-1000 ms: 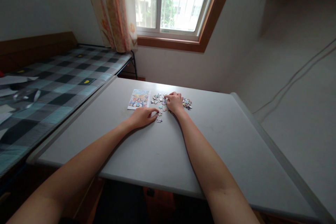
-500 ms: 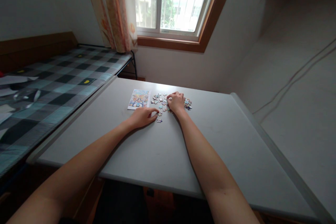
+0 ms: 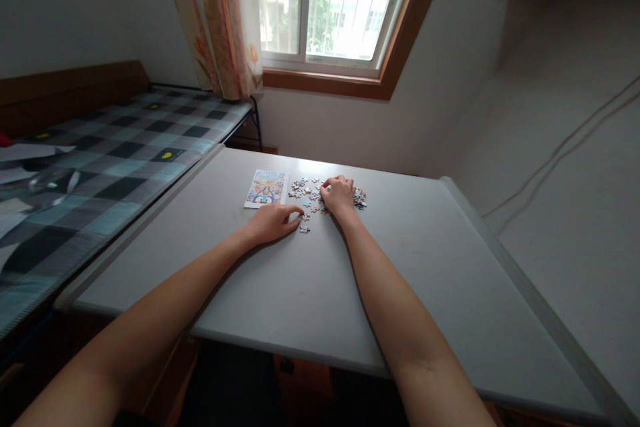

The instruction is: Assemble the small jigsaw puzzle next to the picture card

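Note:
My left hand (image 3: 274, 222) rests on the table beside the picture sheet, its index finger and thumb apart in a curve, with the fingertips at the near edge of some loose jigsaw pieces (image 3: 307, 204). Just in front of its thumb lies a purple-and-white jigsaw piece (image 3: 305, 230), apart from the rest. Over the heap of jigsaw pieces (image 3: 359, 198) is my right hand (image 3: 339, 194), palm down with bent fingers. Its fingertips are hidden, so whether it grips a piece does not show. The colourful picture sheet (image 3: 267, 187) lies flat behind my left hand.
The grey-white table (image 3: 290, 293) has raised rims along its left and right sides. To the left is a bed with a checked cover (image 3: 115, 147) carrying papers and a clear plastic thing. A curtain (image 3: 225, 27) hangs by the window behind the table.
Both hands stay almost in place. The whole view has shifted very slightly; the pieces and the sheet lie as before.

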{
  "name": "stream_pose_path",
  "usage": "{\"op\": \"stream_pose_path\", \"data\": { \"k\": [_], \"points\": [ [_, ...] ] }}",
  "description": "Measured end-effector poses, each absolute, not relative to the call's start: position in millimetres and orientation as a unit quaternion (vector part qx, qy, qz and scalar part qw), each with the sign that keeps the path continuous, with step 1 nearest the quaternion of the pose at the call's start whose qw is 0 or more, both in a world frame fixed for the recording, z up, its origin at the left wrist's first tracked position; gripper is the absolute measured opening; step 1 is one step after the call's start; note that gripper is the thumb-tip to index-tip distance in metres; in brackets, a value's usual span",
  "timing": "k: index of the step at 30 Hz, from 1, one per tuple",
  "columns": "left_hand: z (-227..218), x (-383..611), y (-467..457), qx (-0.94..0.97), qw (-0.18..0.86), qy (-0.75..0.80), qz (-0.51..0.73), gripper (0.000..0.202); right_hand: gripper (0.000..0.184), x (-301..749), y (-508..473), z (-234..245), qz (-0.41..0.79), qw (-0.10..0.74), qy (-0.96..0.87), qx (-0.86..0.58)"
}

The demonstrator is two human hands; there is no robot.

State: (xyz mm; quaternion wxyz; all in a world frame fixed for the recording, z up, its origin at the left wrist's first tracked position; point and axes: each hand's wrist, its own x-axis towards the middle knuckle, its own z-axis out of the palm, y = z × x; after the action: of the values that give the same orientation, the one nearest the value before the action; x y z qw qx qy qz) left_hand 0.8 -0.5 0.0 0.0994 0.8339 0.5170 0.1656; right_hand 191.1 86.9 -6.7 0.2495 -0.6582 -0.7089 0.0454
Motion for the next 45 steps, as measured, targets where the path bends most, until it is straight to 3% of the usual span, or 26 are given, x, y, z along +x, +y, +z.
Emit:
{"op": "stream_pose_path", "data": {
  "k": [45],
  "points": [
    [8, 10, -11, 0.837, 0.086, 0.524, 0.132, 0.036, 0.022, 190, 88, -6, 0.077, 0.251, -0.695, -0.669]
  ]
}}
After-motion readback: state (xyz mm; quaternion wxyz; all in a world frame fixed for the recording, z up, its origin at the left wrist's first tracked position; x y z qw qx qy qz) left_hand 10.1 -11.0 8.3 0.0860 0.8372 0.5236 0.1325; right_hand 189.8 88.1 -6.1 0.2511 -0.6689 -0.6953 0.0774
